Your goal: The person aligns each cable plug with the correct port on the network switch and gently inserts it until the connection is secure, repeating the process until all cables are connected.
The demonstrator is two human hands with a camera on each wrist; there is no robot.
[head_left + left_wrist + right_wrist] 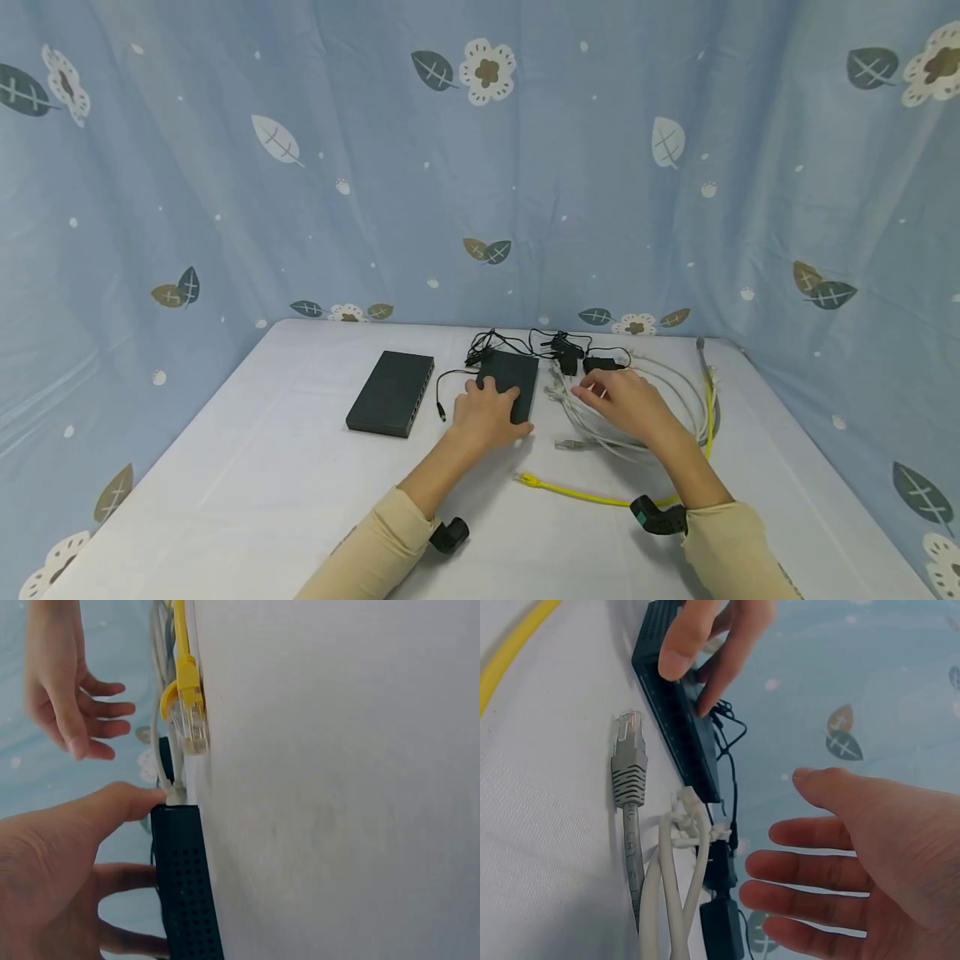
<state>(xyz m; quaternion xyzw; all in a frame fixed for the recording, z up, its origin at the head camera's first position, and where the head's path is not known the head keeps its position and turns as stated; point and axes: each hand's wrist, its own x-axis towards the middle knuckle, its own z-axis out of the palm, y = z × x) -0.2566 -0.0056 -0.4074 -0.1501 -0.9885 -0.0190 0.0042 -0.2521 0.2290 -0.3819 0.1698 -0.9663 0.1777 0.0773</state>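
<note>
Two flat black network switches lie on the white table, one at left and one in the middle. My left hand is spread over the middle switch, fingers on or just over its top. Its thumb is beside the ported right edge, as the right wrist view shows; firm contact is unclear. My right hand hovers above coiled white and grey network cables, holding nothing, its fingers loosely extended in the right wrist view. Close to it lie black power adapters and a grey cable plug.
A yellow network cable curves across the table in front of the right forearm, its plug pointing left. Thin black power cords tangle behind the middle switch; a barrel plug lies between the switches. A blue patterned curtain hangs behind the table.
</note>
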